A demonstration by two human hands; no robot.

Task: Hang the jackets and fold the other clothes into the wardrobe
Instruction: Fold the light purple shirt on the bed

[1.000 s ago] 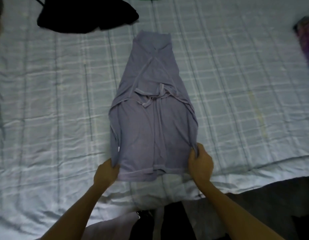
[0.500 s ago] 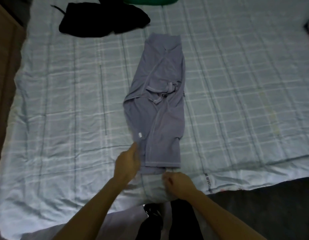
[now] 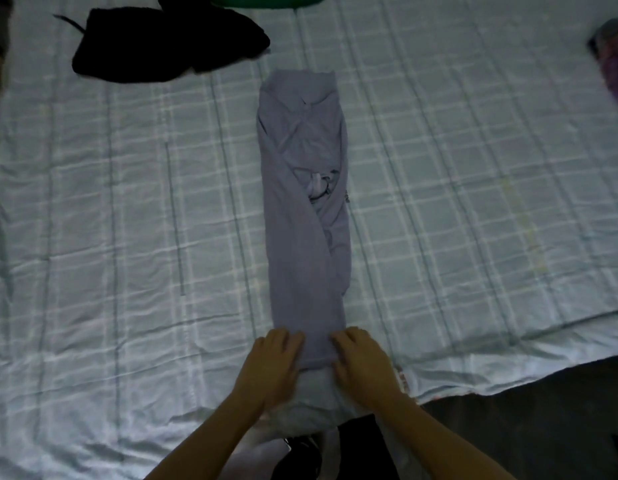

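A lavender long-sleeved top [image 3: 302, 216] lies on the bed, folded lengthwise into a narrow strip with its collar at the far end. Its sleeves are tucked inside, and a bit of cuff shows near the middle. My left hand [image 3: 272, 365] rests at the left corner of the near hem. My right hand [image 3: 361, 362] holds the right corner of the same hem, fingers curled on the fabric. Both hands sit close together at the bed's near edge.
The bed [image 3: 127, 237] has a pale checked sheet. A black garment [image 3: 169, 46] lies crumpled at the far left, with a green object [image 3: 266, 0] behind it. A purple patterned cloth [image 3: 616, 60] sits at the right edge. Dark floor [image 3: 543, 427] shows at lower right.
Both long sides of the top have been folded inward, so it went from wide to a narrow strip. My hands moved together from the outer hem corners to the narrow hem.
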